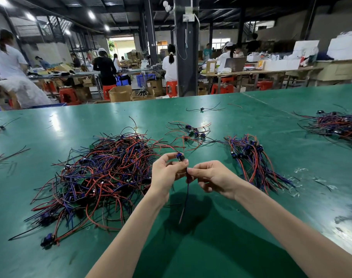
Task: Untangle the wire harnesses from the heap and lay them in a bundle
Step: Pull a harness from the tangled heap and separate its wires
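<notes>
While the heap (103,173) sprawls at the left of the green table (251,227), one harness (185,201) is held up clear of it. Its blue connector (180,157) is pinched by the left hand (165,173) and its wires are nipped just below by the right hand (213,177), likely for drawing them straight. The bundle (251,157) is laid close by on the right.

Green table (70,125), red stools (172,88), dark pillar (186,57), ceiling lamps (91,15)
</notes>
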